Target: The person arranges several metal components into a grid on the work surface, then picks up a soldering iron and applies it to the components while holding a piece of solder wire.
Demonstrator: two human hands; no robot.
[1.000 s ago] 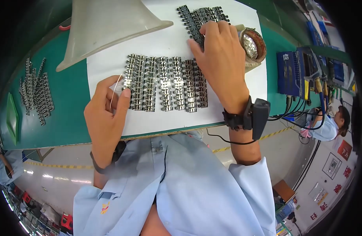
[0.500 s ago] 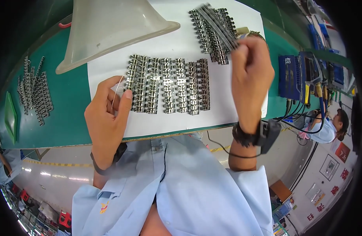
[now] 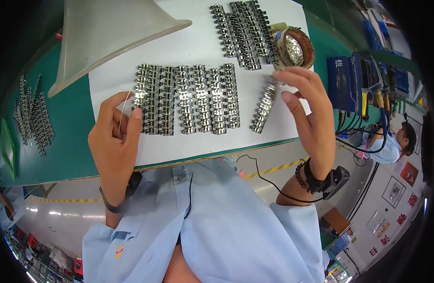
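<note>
A row of shiny metal connector-like strips [image 3: 198,99] lies side by side on white paper in front of me. At the row's left end, my left hand [image 3: 114,141] is curled with a thin pale wire [image 3: 123,113] in its fingers, thumb beside the first strip. One separate metal strip [image 3: 263,107] lies tilted to the right of the row, its upper end slightly blurred. My right hand [image 3: 316,120] is beside that upper end, thumb and fingers apart with nothing held between them. Farther back lies a pile of similar strips [image 3: 247,35].
A translucent hood [image 3: 118,42] stands at the back left. A round brown-rimmed container with crumpled foil [image 3: 294,47] sits behind my right hand. More strips [image 3: 33,118] and a green tray [image 3: 8,146] lie far left. A blue box with cables [image 3: 344,87] stands right.
My right hand has come down and nearer from the back pile. The strip it held now lies on the paper, and its fingers have opened. My left hand keeps the wire.
</note>
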